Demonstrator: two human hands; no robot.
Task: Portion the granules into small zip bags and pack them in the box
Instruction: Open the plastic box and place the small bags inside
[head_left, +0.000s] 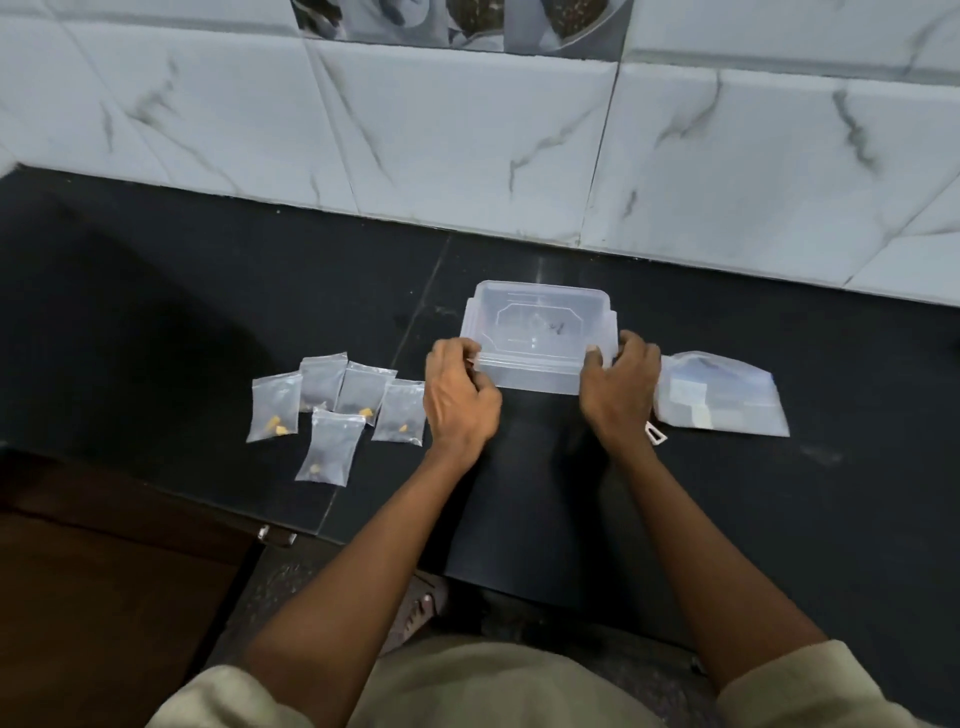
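Note:
A clear plastic box (540, 332) with its lid on stands on the dark counter (208, 291) near the wall. My left hand (460, 397) grips its near left corner, fingers curled on the lid's edge. My right hand (621, 387) grips the near right corner the same way. Several small zip bags (332, 410) lie flat to the left of the box, each with a few yellow granules at the bottom. A larger clear zip bag (722, 397) lies to the right, beside my right hand.
A white marble-tiled wall (467, 145) rises right behind the box. A small white clip (655, 432) lies by my right wrist. The counter's front edge runs below my forearms, with a brown wooden surface (104, 597) lower left.

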